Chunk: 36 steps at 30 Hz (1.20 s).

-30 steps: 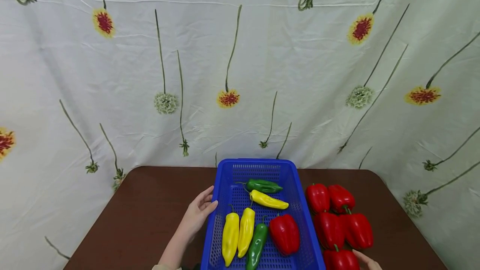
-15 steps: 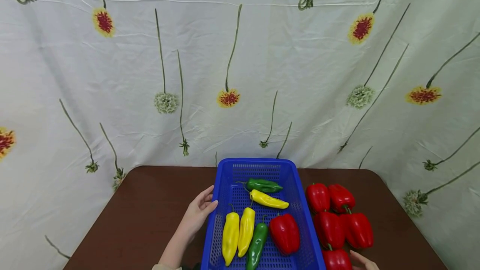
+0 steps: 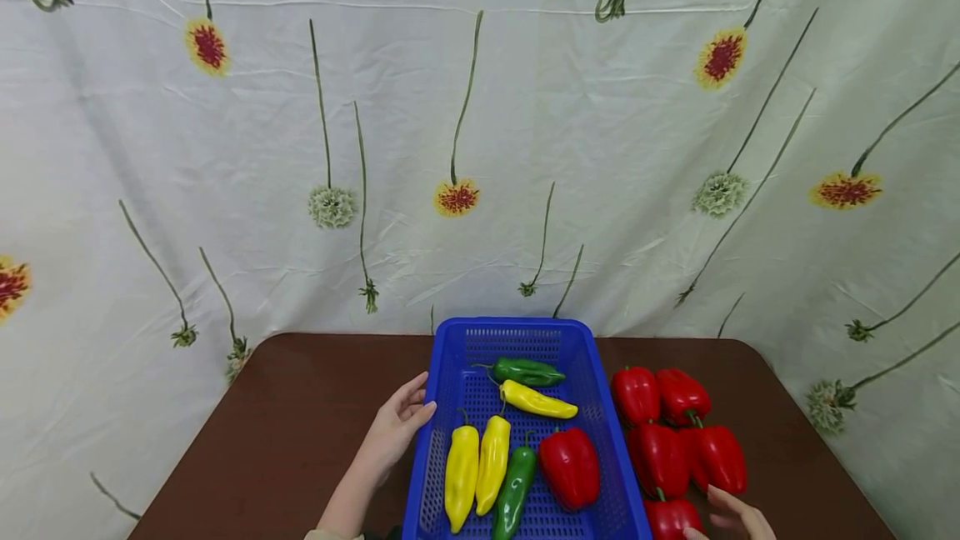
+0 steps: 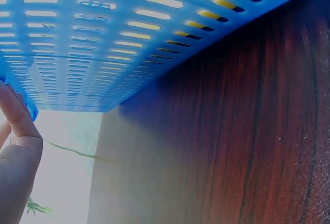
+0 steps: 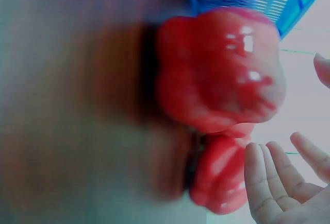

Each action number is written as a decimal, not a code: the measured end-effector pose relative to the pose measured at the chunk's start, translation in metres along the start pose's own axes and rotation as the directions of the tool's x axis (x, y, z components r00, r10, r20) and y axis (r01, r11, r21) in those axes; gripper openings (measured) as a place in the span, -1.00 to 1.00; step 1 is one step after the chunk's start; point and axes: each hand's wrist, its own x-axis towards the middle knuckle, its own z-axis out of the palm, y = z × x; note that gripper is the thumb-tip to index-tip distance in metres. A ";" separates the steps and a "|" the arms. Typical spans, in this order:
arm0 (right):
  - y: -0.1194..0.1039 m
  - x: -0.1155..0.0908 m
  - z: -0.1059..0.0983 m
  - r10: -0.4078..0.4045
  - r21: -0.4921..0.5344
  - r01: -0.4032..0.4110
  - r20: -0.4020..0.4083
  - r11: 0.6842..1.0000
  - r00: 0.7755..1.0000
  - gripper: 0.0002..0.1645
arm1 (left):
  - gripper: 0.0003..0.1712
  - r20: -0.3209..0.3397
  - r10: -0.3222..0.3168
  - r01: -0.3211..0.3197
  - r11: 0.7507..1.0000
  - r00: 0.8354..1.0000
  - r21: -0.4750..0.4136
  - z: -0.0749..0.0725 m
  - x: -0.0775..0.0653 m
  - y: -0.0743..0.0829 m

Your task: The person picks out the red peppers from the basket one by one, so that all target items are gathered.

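A blue plastic basket (image 3: 429,440) holds yellow peppers (image 3: 462,477), green peppers (image 3: 514,490) and one red bell pepper (image 3: 569,468). At the basket's left rim is my left hand (image 3: 393,427), its relaxed fingertips against the outside; the left wrist view shows this hand (image 4: 20,147) beside the slotted wall (image 4: 98,33). To the right of the basket lie several more red bell peppers (image 3: 658,461). Over the nearest of these, a bell pepper (image 3: 671,519), my right hand (image 3: 738,515) hovers, partly cut off by the frame. In the right wrist view its fingers (image 5: 258,180) are spread apart from that bell pepper (image 5: 221,69).
Everything stands on a dark brown wooden table (image 3: 315,407) with rounded far corners. Behind it hangs a pale cloth (image 3: 405,107) printed with flowers. The loose peppers lie close along the basket's right wall.
The nearest loose bell pepper has shifted slightly left, toward the basket. My right hand has come off its side, with its thumb now visible in front of it. The left hand stays put.
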 end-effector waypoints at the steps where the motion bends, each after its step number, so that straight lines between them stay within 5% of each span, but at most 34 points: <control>1: -0.011 -0.005 0.004 0.051 -0.013 -0.053 -0.097 0.999 0.994 -0.24 | -0.33 0.000 -0.001 0.001 1.000 1.000 -0.001 0.000 0.000 0.000; 5: -0.039 -0.003 0.000 0.062 0.018 -0.061 -0.111 0.998 0.992 -0.29 | -0.33 0.003 -0.011 0.011 1.000 1.000 -0.010 0.000 0.000 0.001; 15: -0.093 0.021 -0.018 0.020 -0.034 -0.014 0.168 0.999 0.986 -0.21 | -0.33 0.013 -0.016 0.017 1.000 1.000 -0.024 0.002 0.001 -0.001; 22: -0.128 0.028 -0.005 -0.113 0.026 0.110 0.175 0.994 0.978 -0.24 | -0.33 0.009 -0.032 0.033 0.999 0.999 -0.038 0.003 0.002 -0.002; 36: -0.171 0.040 0.014 -0.200 0.048 0.194 0.236 0.980 0.951 -0.20 | -0.34 -0.005 -0.028 0.028 0.999 1.000 -0.036 0.001 0.004 0.000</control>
